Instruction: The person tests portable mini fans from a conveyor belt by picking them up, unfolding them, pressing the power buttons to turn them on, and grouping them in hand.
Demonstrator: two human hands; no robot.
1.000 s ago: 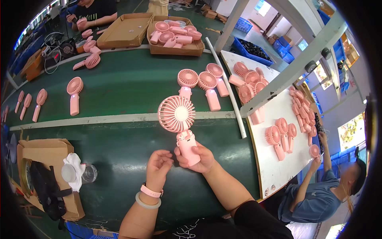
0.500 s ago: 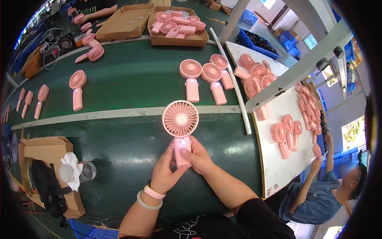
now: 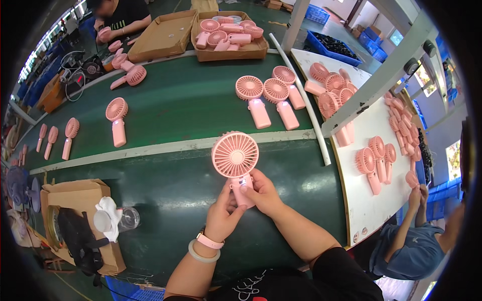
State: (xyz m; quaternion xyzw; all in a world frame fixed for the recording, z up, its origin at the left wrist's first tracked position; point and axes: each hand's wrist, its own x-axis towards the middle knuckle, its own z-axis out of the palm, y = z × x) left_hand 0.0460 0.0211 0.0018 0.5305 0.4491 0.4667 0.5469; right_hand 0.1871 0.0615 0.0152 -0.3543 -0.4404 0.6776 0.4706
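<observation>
A pink handheld fan (image 3: 235, 155) is upright between my two hands above the green table. My left hand (image 3: 224, 212) grips the lower left of its handle, with a pink watch strap and a pale bangle on the wrist. My right hand (image 3: 265, 194) wraps the other side, its thumb on the front near a small lit display (image 3: 242, 181). Both hands are closed on the handle. Beyond the fan, a group of three pink fans (image 3: 275, 90) lies on the green belt. Another single fan (image 3: 118, 131) lies farther left.
A cardboard box (image 3: 236, 53) full of fans stands at the back. To the right, a white side table (image 3: 346, 173) carries many fans; a white pipe (image 3: 306, 105) runs beside it. A cardboard tray (image 3: 114, 253) holds a black bag at left. Co-workers sit at back left and right.
My view has shifted, so the scene sits farther right. The fan's blades look denser and the lit display has dimmed. The right-hand co-worker's hands have come together.
</observation>
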